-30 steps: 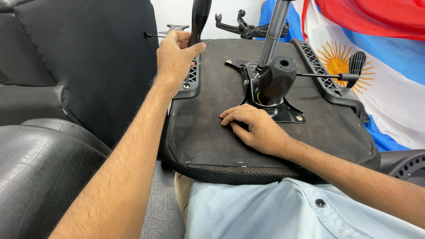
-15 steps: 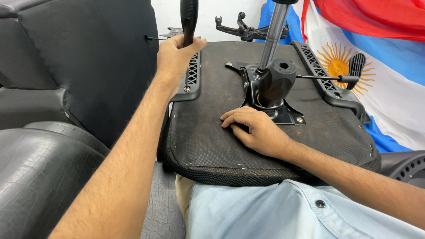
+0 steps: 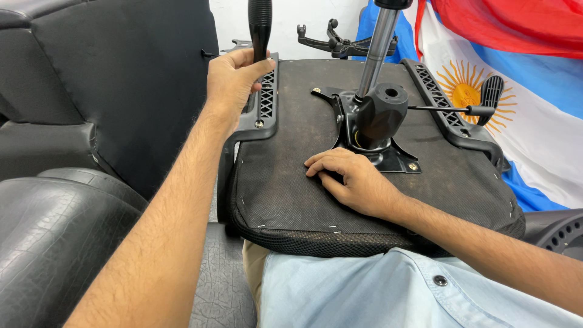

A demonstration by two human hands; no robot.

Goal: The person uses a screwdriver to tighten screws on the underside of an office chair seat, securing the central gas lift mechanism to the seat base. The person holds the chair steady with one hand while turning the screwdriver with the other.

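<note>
The black rod-shaped tool handle [image 3: 260, 27] stands upright, its long axis vertical, at the left edge of the upturned black fabric-covered chair seat [image 3: 291, 176] lying across my lap. Black leather cushions sit left of the seat, a striped flag right. My left hand [image 3: 234, 82] grips the handle; my right hand [image 3: 352, 179] rests flat and loose on the seat.

Bright, even indoor light from above casts soft shadows; everything is sharp, without glare.
</note>
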